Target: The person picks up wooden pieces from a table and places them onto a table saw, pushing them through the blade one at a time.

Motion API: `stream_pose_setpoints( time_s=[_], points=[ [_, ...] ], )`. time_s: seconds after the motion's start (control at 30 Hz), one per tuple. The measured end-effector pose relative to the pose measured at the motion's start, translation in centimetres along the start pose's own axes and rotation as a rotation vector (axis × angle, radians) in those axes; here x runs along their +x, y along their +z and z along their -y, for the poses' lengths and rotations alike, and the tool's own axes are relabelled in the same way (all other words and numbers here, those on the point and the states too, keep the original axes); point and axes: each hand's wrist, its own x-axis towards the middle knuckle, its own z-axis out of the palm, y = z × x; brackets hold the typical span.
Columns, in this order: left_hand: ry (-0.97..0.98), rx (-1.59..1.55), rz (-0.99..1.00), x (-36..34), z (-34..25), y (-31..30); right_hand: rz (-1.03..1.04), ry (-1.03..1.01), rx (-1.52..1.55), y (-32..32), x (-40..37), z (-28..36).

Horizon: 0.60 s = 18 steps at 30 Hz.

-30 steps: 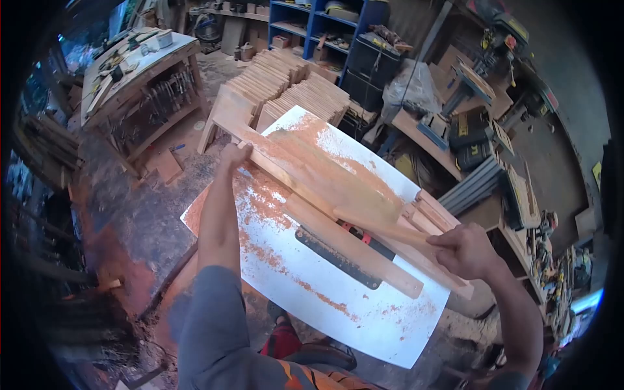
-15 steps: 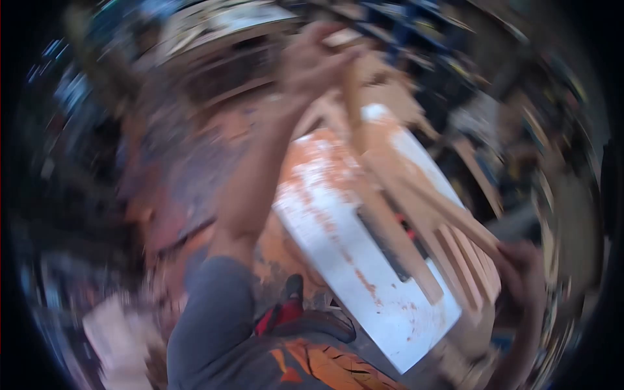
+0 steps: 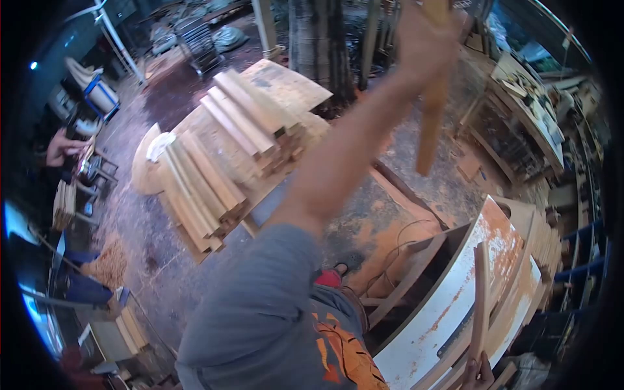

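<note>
My left hand (image 3: 426, 49) is raised at the top of the view on an outstretched arm, its fingers closed around a wooden strip (image 3: 430, 123) that hangs down from it. At the lower right, my right hand (image 3: 478, 373) grips the lower end of another wooden strip (image 3: 481, 296), which stands up over the work table. That table's white top (image 3: 426, 341) is dusted with orange sawdust. More wooden pieces (image 3: 513, 296) lie along the white top beside the right hand. Blur softens the fingers of my left hand.
Stacks of wooden strips (image 3: 198, 188) lie on a plywood-topped table (image 3: 299, 84) ahead. A cluttered wooden bench (image 3: 520, 130) stands at the upper right. Another person (image 3: 60, 153) works at the far left. A cable (image 3: 390, 250) and sawdust (image 3: 110, 263) are on the floor.
The view has swung left, bringing the stacked strips into sight. My left arm has lifted away from the white table with a strip, and the strip in my right hand now points more upright.
</note>
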Motion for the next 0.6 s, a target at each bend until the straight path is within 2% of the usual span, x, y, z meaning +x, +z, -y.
stream_pose_setpoints(
  time_s=[0.03,0.07,0.1,0.13,0.17,0.2,0.27,0.3,0.4,0.43,0.5,0.57,0.6],
  points=[
    [0.304,0.363,-0.107,3.7,3.8,-3.7,0.010,-0.020,0.004,0.8,-0.2,0.9],
    [0.047,-0.026,0.317,6.5,4.6,-10.3,-0.010,-0.046,0.109,1.7,-0.6,2.7],
    [-0.175,0.121,0.113,6.7,1.9,-15.3,-0.036,-0.070,0.219,2.7,-0.7,3.7],
    [-0.192,0.321,0.056,5.6,-2.0,-19.0,-0.057,-0.152,0.198,3.7,-0.4,2.2],
    [-0.196,0.254,0.075,6.5,-1.4,-25.1,-0.055,-0.161,0.201,3.8,-0.6,2.6],
    [-0.225,0.534,-0.168,5.6,-3.4,-27.6,-0.014,-0.155,0.246,4.1,-1.0,3.5],
    [-0.239,0.721,-0.259,7.7,2.6,-42.4,0.070,-0.143,0.227,4.0,-1.0,4.9],
    [-0.514,0.876,-0.356,6.6,2.4,-46.6,0.077,-0.149,0.225,4.3,-0.8,5.0],
    [-0.637,1.251,-0.415,1.8,5.9,-58.0,0.107,-0.137,0.380,6.3,0.0,5.8],
    [-0.667,1.417,-0.406,0.5,7.7,-61.0,0.126,-0.121,0.396,6.7,0.4,6.0],
    [-0.654,1.860,-0.269,-3.2,9.0,-62.1,0.131,-0.099,0.401,7.4,1.2,5.9],
    [-0.683,2.075,-0.015,-5.6,6.6,-58.4,0.158,-0.212,0.425,8.6,2.2,5.1],
    [-0.683,2.066,-0.014,-6.1,7.7,-58.9,0.151,-0.214,0.421,9.1,2.5,4.6]
  ],
)
